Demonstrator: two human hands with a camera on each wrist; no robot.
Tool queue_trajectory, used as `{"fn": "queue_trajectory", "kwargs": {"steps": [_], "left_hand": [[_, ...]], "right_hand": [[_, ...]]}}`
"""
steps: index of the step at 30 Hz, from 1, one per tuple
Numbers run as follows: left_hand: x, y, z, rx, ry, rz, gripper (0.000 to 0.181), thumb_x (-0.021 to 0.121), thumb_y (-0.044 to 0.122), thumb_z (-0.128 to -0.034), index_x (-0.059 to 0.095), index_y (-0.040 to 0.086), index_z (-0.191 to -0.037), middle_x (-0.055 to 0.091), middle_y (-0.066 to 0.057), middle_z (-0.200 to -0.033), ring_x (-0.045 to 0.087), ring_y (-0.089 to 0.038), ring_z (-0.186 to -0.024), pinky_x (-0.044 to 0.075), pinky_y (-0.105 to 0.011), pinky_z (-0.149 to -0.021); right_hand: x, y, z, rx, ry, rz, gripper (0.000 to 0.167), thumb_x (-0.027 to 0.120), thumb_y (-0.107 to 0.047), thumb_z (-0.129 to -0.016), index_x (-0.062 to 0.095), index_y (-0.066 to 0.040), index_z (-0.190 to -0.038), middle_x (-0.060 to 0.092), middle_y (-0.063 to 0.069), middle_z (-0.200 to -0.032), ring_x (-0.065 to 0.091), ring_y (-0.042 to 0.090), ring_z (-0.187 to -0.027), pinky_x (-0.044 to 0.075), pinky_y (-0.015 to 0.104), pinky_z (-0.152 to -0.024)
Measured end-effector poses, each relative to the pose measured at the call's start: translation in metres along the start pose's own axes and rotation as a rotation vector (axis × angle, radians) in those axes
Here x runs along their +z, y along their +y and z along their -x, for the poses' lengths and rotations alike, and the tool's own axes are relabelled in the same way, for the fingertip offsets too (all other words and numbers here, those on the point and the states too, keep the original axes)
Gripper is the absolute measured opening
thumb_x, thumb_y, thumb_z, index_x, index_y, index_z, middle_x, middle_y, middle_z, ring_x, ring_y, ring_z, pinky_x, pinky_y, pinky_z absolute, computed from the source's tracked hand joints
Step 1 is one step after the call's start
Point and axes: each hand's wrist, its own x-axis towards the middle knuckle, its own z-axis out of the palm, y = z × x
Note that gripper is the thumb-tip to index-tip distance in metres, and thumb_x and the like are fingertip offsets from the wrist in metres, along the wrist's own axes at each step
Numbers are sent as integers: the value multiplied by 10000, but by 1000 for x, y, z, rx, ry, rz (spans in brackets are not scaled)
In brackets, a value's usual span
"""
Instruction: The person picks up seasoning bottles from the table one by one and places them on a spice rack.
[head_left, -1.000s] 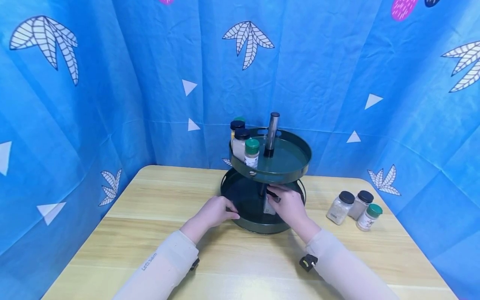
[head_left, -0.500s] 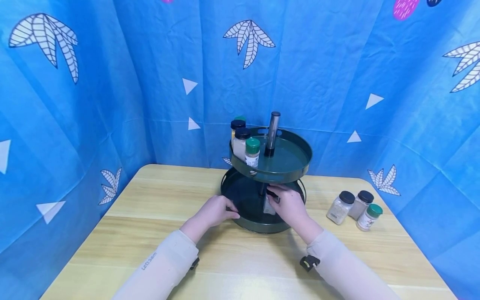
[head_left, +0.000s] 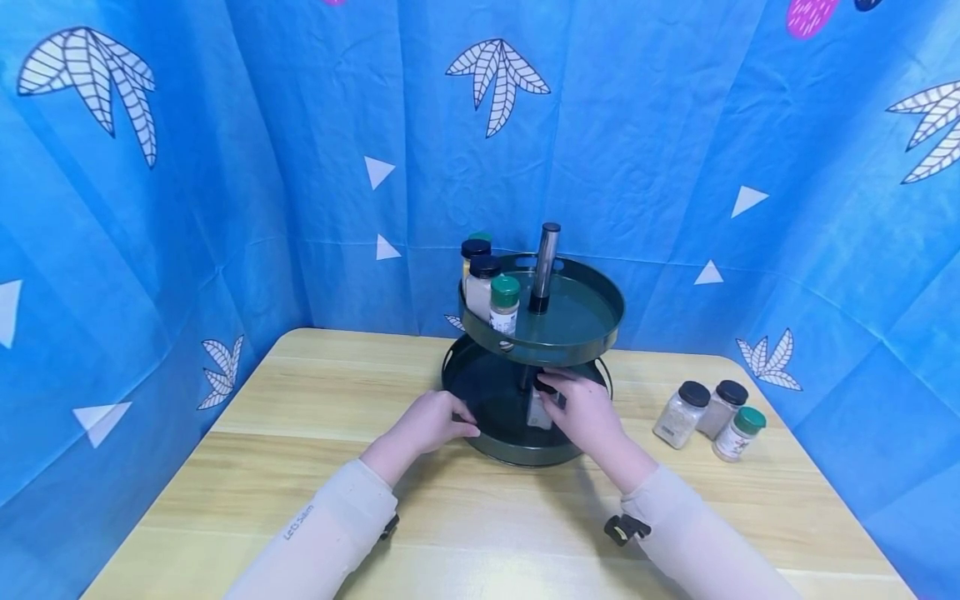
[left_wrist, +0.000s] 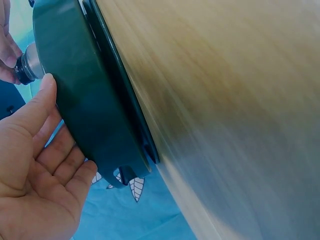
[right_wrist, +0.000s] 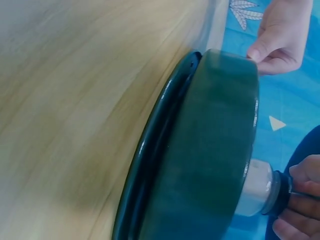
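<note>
A dark green two-tier round rack stands on the table, its lower tray [head_left: 525,455] beneath the upper tray [head_left: 581,304]. At the front left, my left hand [head_left: 427,422] pinches the lower tray's rim, with the thumb inside in the left wrist view. My right hand [head_left: 590,412] reaches under the upper tray and holds a spice jar [head_left: 538,413] by its black lid [right_wrist: 281,192]. This clear jar with pale contents is upright in the lower tray, near the centre post. Whether its base touches the tray floor I cannot tell.
Several jars, including a green-lidded one [head_left: 504,305], stand at the upper tray's left side. A metal post [head_left: 545,267] rises through the rack. Two black-lidded jars [head_left: 681,417] and a green-lidded jar [head_left: 738,435] stand on the table at right. A blue curtain [head_left: 637,125] hangs behind.
My right hand has shifted slightly right on the jar's lid, showing more of the lid. The left hand and the rack look the same.
</note>
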Motion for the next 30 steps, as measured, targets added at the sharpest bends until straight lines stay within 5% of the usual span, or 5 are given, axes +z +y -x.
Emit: {"fn": "queue_trajectory", "kwargs": {"steps": [30], "left_hand": [[0, 0, 0, -9, -6, -5, 123, 804, 274, -858, 810, 158, -899, 739, 58, -886, 666, -167, -902, 544, -354, -848]], "right_hand": [[-48, 2, 13, 127, -117, -10, 186, 765, -126, -881, 771, -42, -1047, 728, 130, -1143, 698, 338, -1033, 557, 506, -893]]}}
